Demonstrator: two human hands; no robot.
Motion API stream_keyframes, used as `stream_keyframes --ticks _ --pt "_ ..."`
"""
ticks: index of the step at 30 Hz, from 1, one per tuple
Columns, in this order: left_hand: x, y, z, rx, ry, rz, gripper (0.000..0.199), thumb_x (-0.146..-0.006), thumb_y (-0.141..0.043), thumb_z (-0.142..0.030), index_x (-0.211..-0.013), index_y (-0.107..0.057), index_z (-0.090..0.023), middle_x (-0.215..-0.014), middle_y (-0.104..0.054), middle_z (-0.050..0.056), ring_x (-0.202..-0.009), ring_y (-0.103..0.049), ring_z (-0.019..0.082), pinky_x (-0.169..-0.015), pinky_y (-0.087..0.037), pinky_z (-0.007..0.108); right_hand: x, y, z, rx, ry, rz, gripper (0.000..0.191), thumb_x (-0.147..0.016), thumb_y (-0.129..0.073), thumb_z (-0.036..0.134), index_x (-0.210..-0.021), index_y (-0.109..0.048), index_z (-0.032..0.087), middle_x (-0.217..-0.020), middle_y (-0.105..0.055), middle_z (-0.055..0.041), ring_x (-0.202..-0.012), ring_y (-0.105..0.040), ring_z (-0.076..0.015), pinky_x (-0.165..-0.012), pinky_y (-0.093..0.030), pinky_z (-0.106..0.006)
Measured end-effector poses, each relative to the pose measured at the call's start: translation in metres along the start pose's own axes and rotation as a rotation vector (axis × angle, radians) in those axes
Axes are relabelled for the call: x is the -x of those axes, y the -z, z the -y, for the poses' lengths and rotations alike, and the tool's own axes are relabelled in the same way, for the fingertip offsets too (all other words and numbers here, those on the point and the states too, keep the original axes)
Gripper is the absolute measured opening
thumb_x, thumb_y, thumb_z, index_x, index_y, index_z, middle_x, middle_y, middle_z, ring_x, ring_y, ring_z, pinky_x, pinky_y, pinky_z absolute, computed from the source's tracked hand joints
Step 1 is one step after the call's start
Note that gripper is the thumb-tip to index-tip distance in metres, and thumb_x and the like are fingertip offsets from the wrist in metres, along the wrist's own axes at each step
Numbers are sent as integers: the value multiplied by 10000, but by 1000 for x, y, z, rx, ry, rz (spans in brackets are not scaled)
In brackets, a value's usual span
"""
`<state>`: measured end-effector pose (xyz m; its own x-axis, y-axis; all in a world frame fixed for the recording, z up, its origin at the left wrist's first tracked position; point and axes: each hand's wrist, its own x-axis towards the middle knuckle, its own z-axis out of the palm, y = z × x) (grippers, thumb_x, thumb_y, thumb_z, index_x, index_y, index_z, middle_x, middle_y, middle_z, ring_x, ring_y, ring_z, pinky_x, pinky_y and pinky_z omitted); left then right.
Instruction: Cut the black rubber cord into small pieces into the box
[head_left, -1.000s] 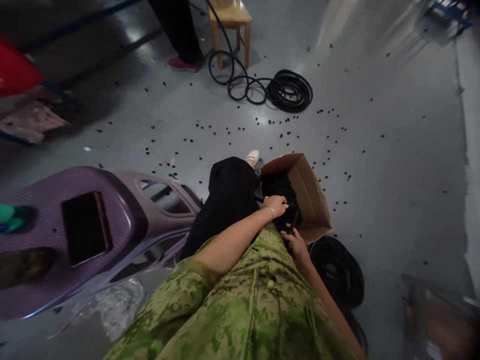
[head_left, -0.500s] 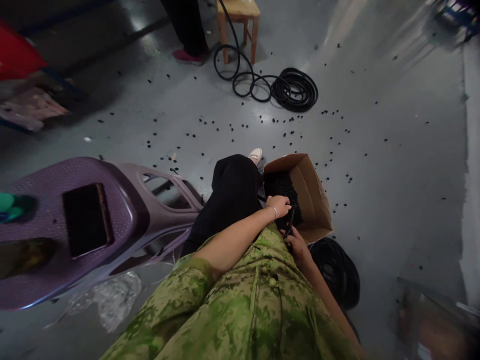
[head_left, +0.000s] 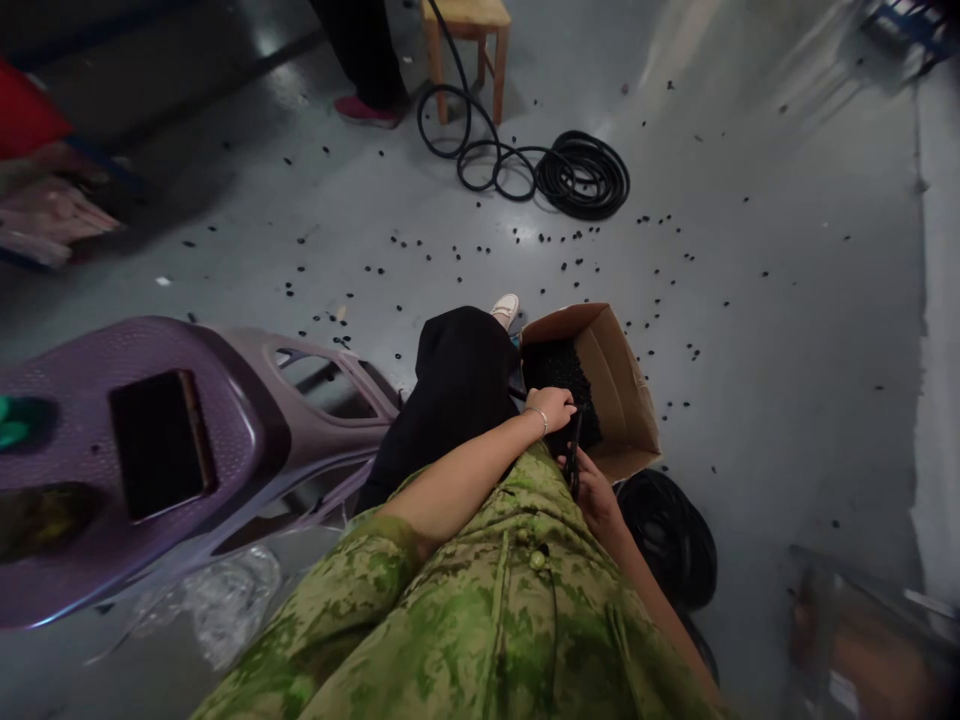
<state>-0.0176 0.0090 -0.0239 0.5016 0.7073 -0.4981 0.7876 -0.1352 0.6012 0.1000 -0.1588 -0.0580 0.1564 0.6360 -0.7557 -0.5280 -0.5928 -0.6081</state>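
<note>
My left hand reaches over the open cardboard box, its fingers pinched near the top of a slim black tool. What it grips, if anything, is too small and dark to name. My right hand is lower, by the box's near edge, closed around the slim black tool, which points up toward the left fingertips. The tool's exact kind is unclear. Many small black pieces fill the bottom of the box; the hands hide part of them.
Small black pieces lie scattered over the grey floor. A coiled black hose lies ahead by a wooden stool, near another person's leg. A purple plastic chair holding a phone is left; another black coil is right.
The view has shifted slightly, moving most things a little left in the picture. The black tool is more upright, and both hands remain at the box.
</note>
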Motion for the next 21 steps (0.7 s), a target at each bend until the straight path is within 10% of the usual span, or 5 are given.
stream_keyframes --ticks 21 --pt "1 1 0 -29 -5 14 281 -950 -515 -384 -1129 -709 -286 -1193 -737 18 -1160 -634 226 -988 -443 365 -6 -4 -10 183 106 -69 730 -515 -822 711 -1067 -637 270 -806 -747 -23 -815 -710 -259 -641 -510 -319"
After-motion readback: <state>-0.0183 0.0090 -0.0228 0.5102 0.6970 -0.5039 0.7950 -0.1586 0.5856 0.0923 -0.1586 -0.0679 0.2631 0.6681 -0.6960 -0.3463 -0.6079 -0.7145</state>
